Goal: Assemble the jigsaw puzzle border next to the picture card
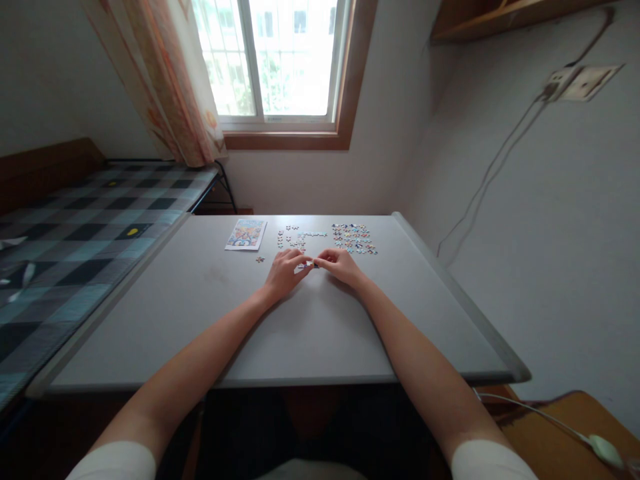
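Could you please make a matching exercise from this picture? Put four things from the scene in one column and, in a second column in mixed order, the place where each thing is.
Things
1. small rectangular colourful picture card
2. spread group of loose colourful jigsaw pieces
3. single small jigsaw piece lying alone
4. tiny jigsaw pieces pinched between the left hand and right hand, at

Places
A. far right part of the grey table top
B. between the fingertips of both hands
C. far left part of the table
D. just in front of the card, left of the left hand

Pairs: 1-C, 2-A, 3-D, 4-B
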A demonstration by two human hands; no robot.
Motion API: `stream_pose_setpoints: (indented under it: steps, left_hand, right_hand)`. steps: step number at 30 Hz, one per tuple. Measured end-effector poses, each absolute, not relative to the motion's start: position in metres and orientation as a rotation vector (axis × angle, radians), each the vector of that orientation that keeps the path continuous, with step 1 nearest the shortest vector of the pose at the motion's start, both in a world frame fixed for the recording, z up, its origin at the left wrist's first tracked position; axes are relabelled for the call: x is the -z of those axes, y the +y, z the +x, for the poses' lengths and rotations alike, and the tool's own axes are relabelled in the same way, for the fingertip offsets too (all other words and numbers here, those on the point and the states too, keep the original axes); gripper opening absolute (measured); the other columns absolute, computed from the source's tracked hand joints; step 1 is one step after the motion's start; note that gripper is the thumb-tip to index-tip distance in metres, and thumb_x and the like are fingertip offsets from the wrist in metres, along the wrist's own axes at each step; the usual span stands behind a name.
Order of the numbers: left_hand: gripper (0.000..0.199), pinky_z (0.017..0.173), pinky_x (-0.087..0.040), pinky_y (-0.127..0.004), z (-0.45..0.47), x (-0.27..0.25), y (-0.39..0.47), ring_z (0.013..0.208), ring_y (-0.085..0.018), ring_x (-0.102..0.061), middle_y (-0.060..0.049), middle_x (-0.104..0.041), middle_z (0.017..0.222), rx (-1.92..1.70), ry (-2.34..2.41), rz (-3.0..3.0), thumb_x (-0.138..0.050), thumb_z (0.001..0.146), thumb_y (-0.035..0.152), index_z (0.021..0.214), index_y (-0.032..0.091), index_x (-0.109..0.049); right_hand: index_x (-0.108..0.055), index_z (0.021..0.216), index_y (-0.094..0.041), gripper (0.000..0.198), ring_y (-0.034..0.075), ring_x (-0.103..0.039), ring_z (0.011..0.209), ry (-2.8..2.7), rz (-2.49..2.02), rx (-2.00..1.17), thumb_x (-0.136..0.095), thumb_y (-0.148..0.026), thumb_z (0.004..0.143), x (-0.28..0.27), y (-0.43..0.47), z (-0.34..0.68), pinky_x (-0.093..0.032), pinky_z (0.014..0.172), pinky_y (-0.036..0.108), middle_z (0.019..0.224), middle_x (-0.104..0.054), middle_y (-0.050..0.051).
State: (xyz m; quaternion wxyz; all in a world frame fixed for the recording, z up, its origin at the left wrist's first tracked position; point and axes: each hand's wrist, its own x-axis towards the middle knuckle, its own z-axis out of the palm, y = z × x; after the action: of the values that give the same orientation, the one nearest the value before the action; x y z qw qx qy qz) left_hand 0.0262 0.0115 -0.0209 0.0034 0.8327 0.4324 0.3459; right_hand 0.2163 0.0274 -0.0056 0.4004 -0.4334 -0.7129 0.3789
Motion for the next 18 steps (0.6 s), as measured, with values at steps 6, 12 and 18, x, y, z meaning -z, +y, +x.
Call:
stream_pose_setpoints:
  steps: [6,12,18]
  left_hand:
    - [0.018,0.084,-0.041,-0.035,0.0263,0.0198,0.0115,0.092,-0.018,-0.057,-0.003,-0.065,0.092,-1.059,1.354,2.609,-0.055,0.087,0.034,0.096,0.026,-0.068]
    - [0.020,0.084,-0.040,-0.034,0.0252,0.0207,0.0115,0.096,-0.018,-0.058,-0.003,-0.066,0.098,-1.035,1.370,2.601,-0.056,0.087,0.036,0.098,0.025,-0.067]
    - [0.030,0.090,-0.036,-0.037,0.0267,0.0230,0.0093,0.105,-0.020,-0.056,-0.004,-0.064,0.110,-0.912,1.380,2.610,-0.056,0.085,0.038,0.111,0.025,-0.064]
  right_hand:
    - [-0.069,0.081,-0.014,0.031,0.015,-0.064,0.069,-1.765,-1.026,-1.055,-0.067,-0.043,0.069,0.0056,0.0262,0.2154,-0.050,0.063,0.026,0.075,-0.070,0.006]
    - [-0.070,0.081,-0.015,0.024,0.015,-0.064,0.068,-1.780,-1.040,-1.011,-0.065,-0.036,0.071,0.0084,0.0285,0.2154,-0.050,0.065,0.026,0.074,-0.070,0.005]
    - [-0.071,0.082,-0.015,0.017,0.014,-0.062,0.064,-1.768,-1.324,-0.727,-0.061,-0.024,0.072,0.0117,0.0328,0.2232,-0.048,0.064,0.025,0.071,-0.069,0.004]
